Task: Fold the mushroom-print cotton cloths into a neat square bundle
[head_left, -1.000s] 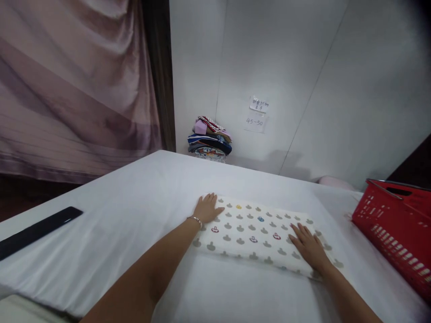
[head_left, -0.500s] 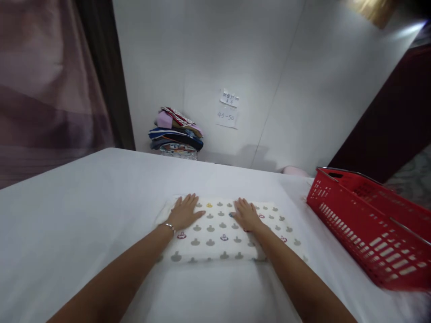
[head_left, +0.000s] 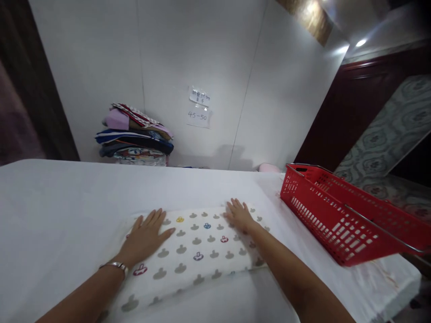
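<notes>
A white cloth (head_left: 188, 246) printed with grey and a few coloured pacifier-like shapes lies folded on the white-covered table. My left hand (head_left: 144, 237), with a silver bracelet at its wrist, rests flat on the cloth's left part, fingers spread. On the right part of the cloth, near its far edge, my right hand (head_left: 240, 216) lies palm down with fingers stretched out. Neither hand grips anything. What the fabric is, a garment or a sheet, I cannot tell.
To the right stands a red plastic basket (head_left: 332, 215) with metal handles on the white tabletop (head_left: 67, 193). A stack of folded clothes (head_left: 136, 134) is beyond the table's far edge, by the wall. Paper notes (head_left: 198, 115) hang on that wall.
The view has turned to the right, so the wall, clothes and basket sit further left. My right hand has slid toward the cloth's right side, uncovering a blue shape; both hands stay flat.
</notes>
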### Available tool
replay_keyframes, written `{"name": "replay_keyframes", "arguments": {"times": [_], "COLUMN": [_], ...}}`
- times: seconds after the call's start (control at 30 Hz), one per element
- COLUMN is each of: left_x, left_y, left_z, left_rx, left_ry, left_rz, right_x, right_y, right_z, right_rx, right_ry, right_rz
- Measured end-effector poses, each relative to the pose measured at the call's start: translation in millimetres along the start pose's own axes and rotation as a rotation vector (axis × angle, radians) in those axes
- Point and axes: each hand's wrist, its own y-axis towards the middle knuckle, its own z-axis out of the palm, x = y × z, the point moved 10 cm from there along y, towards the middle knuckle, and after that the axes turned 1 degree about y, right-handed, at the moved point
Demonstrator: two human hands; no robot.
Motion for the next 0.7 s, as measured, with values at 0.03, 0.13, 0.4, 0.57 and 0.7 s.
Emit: {"name": "replay_keyframes", "arguments": {"times": [0.03,0.13,0.4,0.57,0.7], "left_x": [0.4,-0.1,-5.5,-5.7,2.7], "left_y": [0.4,1.3,-1.5,-0.1,2.2], "left_z": [0.1,-1.1,-7.2,-6.9,-15.5], "left_rx": [-0.001,0.003,0.029,0.010,-0.028], "left_ry": [-0.002,-0.002,0.003,-0.034,-0.058], "left_rz": [-0.002,-0.003,-0.006,0.007,-0.026], "right_x": [-19.0,-53.7,-57.4,-102.4,-131.2], "right_y": [-1.3,-4.8,-2.3,-37.5,-67.8], "right_z": [-0.5,4.0,0.0,-31.2,-27.4], "right_rx": [-0.004,-0.020,-0.039,-0.280,-0.252], "right_ry": [-0.012,-0.014,0.111,0.289,0.341], "right_rz": [0.061,0.139,0.123,0.345,0.479]}}
